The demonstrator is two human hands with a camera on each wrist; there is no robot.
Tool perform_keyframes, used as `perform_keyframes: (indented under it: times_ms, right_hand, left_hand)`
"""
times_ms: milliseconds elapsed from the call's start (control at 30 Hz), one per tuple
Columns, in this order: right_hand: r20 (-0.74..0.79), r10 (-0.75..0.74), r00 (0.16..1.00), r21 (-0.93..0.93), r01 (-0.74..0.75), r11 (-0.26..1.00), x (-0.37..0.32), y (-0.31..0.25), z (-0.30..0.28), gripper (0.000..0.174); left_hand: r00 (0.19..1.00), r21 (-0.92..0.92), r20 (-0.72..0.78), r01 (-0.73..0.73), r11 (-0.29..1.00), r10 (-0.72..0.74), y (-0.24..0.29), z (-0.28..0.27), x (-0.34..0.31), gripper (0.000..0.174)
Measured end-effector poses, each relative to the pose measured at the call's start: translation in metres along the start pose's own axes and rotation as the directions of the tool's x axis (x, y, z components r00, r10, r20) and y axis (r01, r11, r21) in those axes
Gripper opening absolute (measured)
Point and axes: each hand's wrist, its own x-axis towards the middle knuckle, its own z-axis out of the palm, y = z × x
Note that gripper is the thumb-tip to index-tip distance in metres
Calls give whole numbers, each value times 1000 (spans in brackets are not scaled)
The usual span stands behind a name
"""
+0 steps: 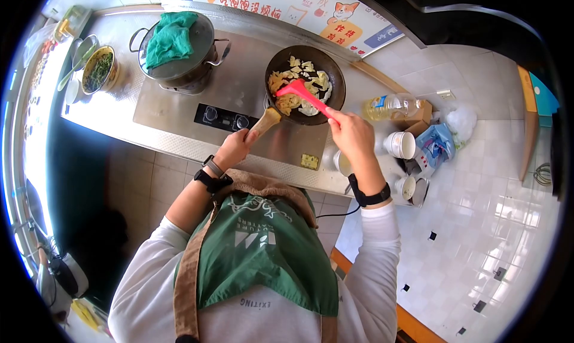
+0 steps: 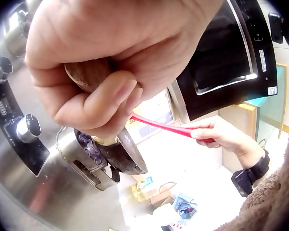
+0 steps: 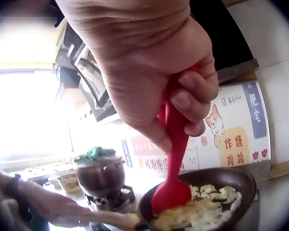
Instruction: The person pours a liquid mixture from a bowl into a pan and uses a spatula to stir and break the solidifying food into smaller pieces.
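A dark frying pan sits on the right burner of the stove, with pieces of cooked egg in it. My left hand grips the pan's wooden handle; in the left wrist view the fingers curl round it. My right hand holds a red spatula by its handle. In the right wrist view the spatula's head lies against the egg on the pan's left side, and the right hand wraps round the handle above.
On the left burner stands a lidded pot with a green cloth on top. A bowl of chopped greens is further left. Right of the pan are an oil bottle, white bowls and a blue bag. A yellow sponge lies at the counter's front.
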Motion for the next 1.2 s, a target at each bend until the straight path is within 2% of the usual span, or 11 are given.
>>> perform_keyframes:
  times_ms: [133,200,300,400,533,600,733,933,1067,1133,1200]
  right_hand:
    - [97,232,968,-3,-233,973,3,-10,-48,22]
    - [162,273,948,-37,-271,962,11,-13,-59,26]
    - [147,12,989,-49,-5,999,18,7,-59,30]
    - [217,11,976,-69,4,998,22,34,-72,34]
    - [287,-6,958,-34,16,999,30,63,-43,31]
    - [194,-113,974,40,107,993,32,71,-20,30]
    - [273,-9,962,-60,26,998,47,43,-48,28]
    - [166,-186,968,-27,193,981,62,37,-24,26]
    - [232,-132,964,-72,152,986,61,34,-47,26]
    - [273,-211,939,-30,227,973,61,27,-39,27]
    - [200,-210,957,-56,225,973,60,29,-33,27]
  left_hand:
    - [1000,51,3,-4,999,3,3,-1,-2,51]
    - [1000,21,6,26,999,-26,2,0,-1,49]
    - [998,126,-50,-30,992,37,2,-8,1,48]
    - [993,209,-76,-77,975,95,5,-32,6,48]
    - [990,308,-75,-93,947,122,0,-50,16,53]
    - [988,294,-87,-94,951,125,3,-51,14,54]
    - [995,298,-65,-57,953,80,7,-51,13,54]
    - [987,285,-81,-113,952,142,1,-45,14,52]
    - [986,292,-74,-121,949,149,2,-46,13,52]
    - [991,281,-71,-90,955,114,1,-45,14,54]
    - [994,274,-68,-65,960,86,2,-45,15,55]
